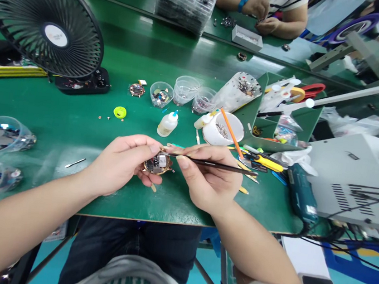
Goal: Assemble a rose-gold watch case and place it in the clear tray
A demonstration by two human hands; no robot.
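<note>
My left hand (123, 164) is closed around the rim of an open round watch case (157, 163) with a gold-coloured edge. Grey and dark electronic parts show inside the case. In my right hand (211, 176), pinched between thumb and fingers, are dark slim tweezers (221, 165). Their tips reach to the upper part of the watch case; whether they grip a part there is too small to tell. A small squeeze bottle (168, 123) with a blue tip stands just beyond my hands.
A black fan (46, 21) stands at the left. Clear cups (185, 90) of small parts line the middle. Pens and a yellow-handled tool (269, 163) lie right, near a teal glue gun (301, 193) and grey box (352, 179). Across the bench, another person's hands (263, 16) handle small parts.
</note>
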